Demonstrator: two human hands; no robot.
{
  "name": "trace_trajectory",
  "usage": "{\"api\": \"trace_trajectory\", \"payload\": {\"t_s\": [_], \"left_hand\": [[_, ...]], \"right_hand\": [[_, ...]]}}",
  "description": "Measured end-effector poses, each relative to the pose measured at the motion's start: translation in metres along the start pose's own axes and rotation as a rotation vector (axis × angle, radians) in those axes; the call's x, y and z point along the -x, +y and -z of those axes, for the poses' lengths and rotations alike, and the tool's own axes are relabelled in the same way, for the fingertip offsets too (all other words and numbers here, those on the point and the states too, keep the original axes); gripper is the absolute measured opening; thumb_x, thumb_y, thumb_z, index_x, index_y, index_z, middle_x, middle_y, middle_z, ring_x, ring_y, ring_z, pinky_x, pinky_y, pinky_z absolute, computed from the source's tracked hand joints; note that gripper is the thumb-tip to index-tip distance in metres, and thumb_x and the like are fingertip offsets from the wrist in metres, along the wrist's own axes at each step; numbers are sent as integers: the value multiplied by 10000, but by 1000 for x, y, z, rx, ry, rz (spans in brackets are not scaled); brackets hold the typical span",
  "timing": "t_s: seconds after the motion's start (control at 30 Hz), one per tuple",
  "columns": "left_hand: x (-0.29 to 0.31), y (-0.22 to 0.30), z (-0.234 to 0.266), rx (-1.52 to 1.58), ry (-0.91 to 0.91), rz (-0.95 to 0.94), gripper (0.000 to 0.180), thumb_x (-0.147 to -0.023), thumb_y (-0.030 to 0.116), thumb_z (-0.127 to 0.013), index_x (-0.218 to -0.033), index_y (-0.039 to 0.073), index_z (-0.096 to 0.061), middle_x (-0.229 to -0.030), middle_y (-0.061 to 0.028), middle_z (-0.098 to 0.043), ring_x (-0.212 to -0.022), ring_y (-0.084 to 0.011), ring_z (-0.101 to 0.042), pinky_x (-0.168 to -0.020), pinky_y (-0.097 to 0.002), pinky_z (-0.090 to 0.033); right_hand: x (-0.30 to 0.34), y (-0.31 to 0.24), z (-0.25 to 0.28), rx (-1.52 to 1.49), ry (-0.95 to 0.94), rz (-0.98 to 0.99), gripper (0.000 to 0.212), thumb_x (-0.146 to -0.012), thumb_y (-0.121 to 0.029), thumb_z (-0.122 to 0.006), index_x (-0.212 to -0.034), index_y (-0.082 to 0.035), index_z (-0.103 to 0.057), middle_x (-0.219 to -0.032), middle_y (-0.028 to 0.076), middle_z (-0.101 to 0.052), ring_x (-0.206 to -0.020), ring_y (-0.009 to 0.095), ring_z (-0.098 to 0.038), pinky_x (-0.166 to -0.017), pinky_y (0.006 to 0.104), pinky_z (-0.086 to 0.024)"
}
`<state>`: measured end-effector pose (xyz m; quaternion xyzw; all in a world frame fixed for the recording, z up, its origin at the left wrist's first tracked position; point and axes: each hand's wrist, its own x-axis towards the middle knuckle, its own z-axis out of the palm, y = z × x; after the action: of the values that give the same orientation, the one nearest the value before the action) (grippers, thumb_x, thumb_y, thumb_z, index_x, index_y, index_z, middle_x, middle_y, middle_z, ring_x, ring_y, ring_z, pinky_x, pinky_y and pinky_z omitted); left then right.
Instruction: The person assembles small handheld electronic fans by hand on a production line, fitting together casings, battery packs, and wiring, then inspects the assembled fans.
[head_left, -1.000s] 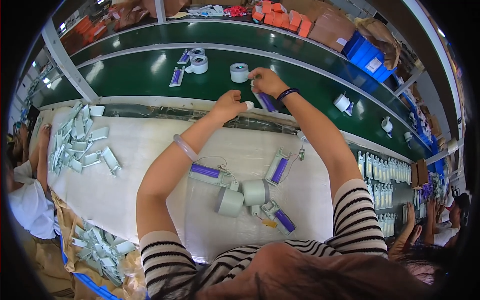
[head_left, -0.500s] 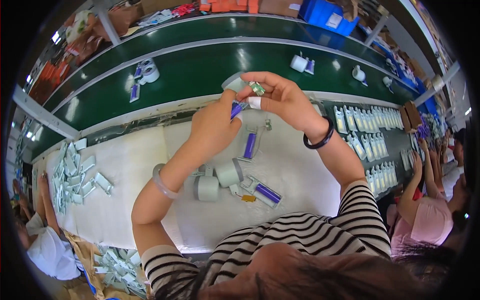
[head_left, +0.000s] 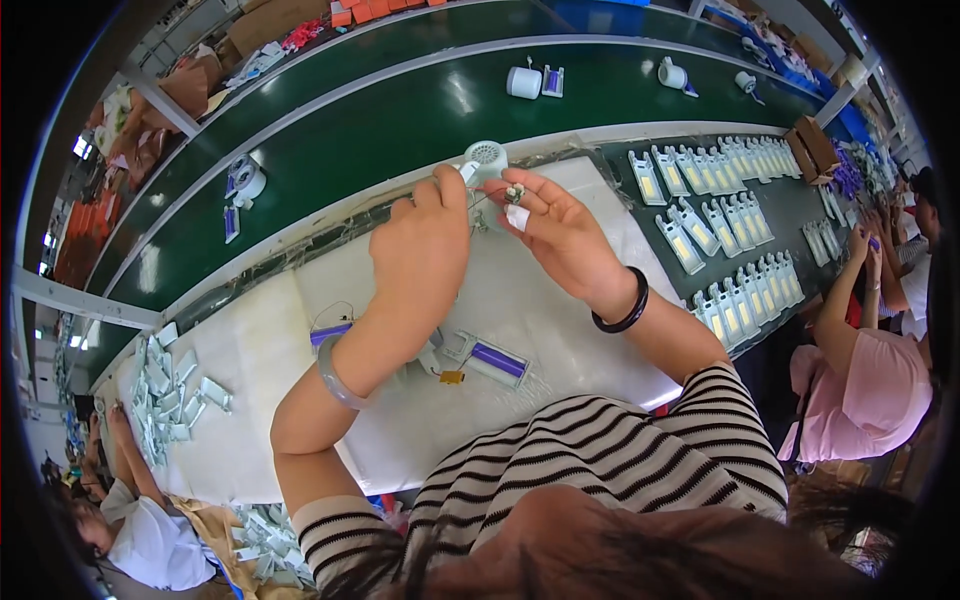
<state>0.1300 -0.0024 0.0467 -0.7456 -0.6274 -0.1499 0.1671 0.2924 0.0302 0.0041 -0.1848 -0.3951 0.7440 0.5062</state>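
My left hand (head_left: 425, 250), a pale bangle on its wrist, has its fingers closed around a small pale-green fan unit. The fan's round grille head (head_left: 487, 155) sticks up beyond the fingertips; the rest is mostly hidden by the hand. Close beside it, my right hand (head_left: 565, 240) pinches a small circuit board (head_left: 514, 192) with thin wires, between fingers and a thumb wrapped in white tape. Below the hands, a pale-green frame holding a purple battery (head_left: 498, 362) lies on the table, next to a yellow tab (head_left: 452, 377). Another purple battery (head_left: 330, 336) lies partly behind my left forearm.
Loose pale-green plastic pieces (head_left: 160, 390) are heaped on the left of the white table (head_left: 260, 400). Rows of pale-green casings (head_left: 740, 220) stand at right. Beyond runs a green conveyor (head_left: 350, 140) with fan units (head_left: 524, 82). Other people sit at both sides.
The whole view has swung round. The fan unit in my left hand now shows its grille upward, and the purple battery seen between my hands is out of sight. My right hand still holds the circuit board.
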Motion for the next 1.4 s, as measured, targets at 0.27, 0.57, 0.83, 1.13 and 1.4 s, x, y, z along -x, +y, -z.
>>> {"api": "trace_trajectory", "payload": {"t_s": [0.27,0.57,0.83,1.13,1.4], "left_hand": [[19,-6,-2,749,-144,19,399,-797,70,-579,-1171,56,-441,-841,-130,-613,-680,-250,-639,-571,-374,-502],[50,-3,-4,1394,-311,347,379,-867,17,-510,-1232,60,-416,-980,-55,-581,-748,-100,-574,-623,-233,-477],[66,8,3,1705,-325,374,385,-834,43,-529,-1210,51,-447,-874,-44,-568,-671,-80,-511,-534,-216,-429],[75,16,-23,1820,-264,442,265,-904,84,-462,-1161,27,-492,-804,-68,-574,-562,-106,-514,-480,-239,-419],[76,14,-31,1904,-322,543,265,-918,106,-429,-1164,39,-501,-826,-108,-582,-554,-151,-542,-483,-284,-479]], "right_hand": [[38,-27,3,1339,-106,36,146,-890,-69,-562,-1005,-58,-651,-1043,78,-622,-961,189,-607,-864,301,-459],[40,-20,14,965,-574,165,153,-893,-97,-581,-1024,-20,-598,-896,70,-633,-868,156,-628,-734,279,-484],[47,-22,1,828,-534,-229,84,-810,-57,-641,-819,-61,-558,-557,-14,-571,-544,76,-593,-557,220,-429],[68,-19,-15,1747,-369,420,139,-692,-71,-630,-781,-80,-523,-634,70,-556,-559,262,-569,-513,384,-431],[55,-6,-1,1328,-130,749,228,-714,90,-645,-910,-25,-620,-745,97,-626,-631,243,-585,-590,313,-464]]}}
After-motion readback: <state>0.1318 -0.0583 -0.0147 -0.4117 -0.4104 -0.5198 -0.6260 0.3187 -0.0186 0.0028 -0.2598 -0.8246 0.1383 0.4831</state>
